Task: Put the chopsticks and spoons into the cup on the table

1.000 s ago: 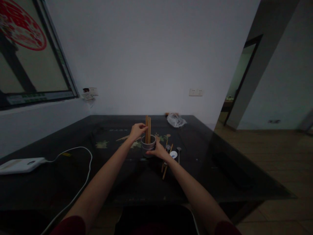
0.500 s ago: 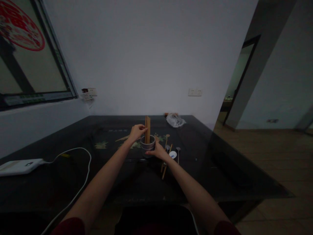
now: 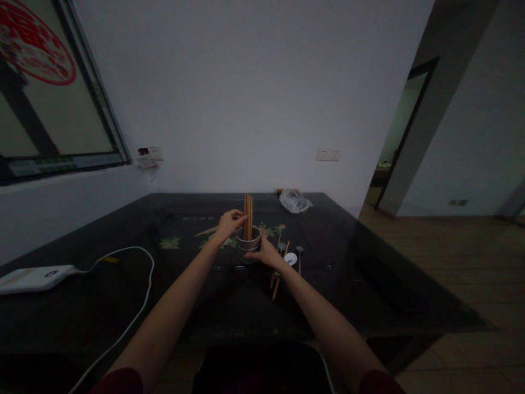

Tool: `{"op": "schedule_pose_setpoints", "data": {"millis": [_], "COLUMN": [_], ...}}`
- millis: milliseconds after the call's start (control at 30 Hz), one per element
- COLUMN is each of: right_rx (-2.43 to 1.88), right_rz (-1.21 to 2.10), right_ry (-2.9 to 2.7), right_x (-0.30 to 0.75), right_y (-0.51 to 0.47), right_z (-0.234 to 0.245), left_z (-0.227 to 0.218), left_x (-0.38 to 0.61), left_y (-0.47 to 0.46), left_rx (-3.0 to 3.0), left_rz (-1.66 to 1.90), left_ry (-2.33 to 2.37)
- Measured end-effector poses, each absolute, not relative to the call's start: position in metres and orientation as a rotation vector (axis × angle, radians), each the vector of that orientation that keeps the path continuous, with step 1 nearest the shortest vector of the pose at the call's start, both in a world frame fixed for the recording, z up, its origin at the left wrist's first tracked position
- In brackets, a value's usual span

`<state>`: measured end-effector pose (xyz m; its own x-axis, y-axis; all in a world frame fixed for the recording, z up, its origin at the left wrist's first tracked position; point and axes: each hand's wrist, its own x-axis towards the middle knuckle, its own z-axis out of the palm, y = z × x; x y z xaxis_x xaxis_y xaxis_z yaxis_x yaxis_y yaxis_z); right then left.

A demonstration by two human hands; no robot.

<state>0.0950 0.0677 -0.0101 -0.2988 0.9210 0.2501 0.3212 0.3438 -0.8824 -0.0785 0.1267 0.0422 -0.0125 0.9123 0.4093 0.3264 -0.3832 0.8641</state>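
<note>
Several wooden chopsticks (image 3: pixel 248 217) stand upright in a round metal cup (image 3: pixel 248 246) on the dark table. My left hand (image 3: pixel 230 222) has its fingertips closed on the chopsticks above the cup's rim. From the right side, my right hand (image 3: pixel 263 251) grips the cup, thumb across its front and fingers behind. Beside my right wrist lie loose chopsticks (image 3: pixel 276 288), a spoon (image 3: pixel 299 251) and a small white round dish (image 3: pixel 291 259) with a blue mark. My forearm partly covers these loose things.
A crumpled clear plastic bag (image 3: pixel 295 202) lies at the table's back edge. On the left, a white power bank (image 3: pixel 36 279) trails a white cable (image 3: pixel 148 284) toward the front edge. A dark long object (image 3: pixel 389 284) rests at the right. The wall (image 3: pixel 229 109) rises behind the table (image 3: pixel 197 323).
Almost nothing differs. Both hands keep their places on the chopsticks and the cup, and the view has shifted very slightly.
</note>
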Motion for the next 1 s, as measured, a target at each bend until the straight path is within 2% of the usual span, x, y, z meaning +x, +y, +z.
{"op": "schedule_pose_setpoints", "data": {"millis": [300,467,667,1000], "right_rx": [-1.088,-1.101,-1.121,-1.068], "right_rz": [0.936,0.941,0.925,0.891], "right_ry": [-1.815,-1.791,-1.809,-1.819], "right_x": [0.095,0.094,0.096,0.099], "right_y": [0.067,0.068,0.070,0.070], "right_z": [-0.008,-0.011,-0.013,-0.014], "left_z": [0.037,0.011,-0.017,-0.023], "left_x": [-0.082,-0.090,-0.088,-0.079], "left_y": [0.116,0.095,0.077,0.074], "left_rx": [1.676,1.363,1.146,1.146], "left_rz": [1.470,1.592,1.464,1.367], "left_ry": [1.226,1.167,1.103,1.116]}}
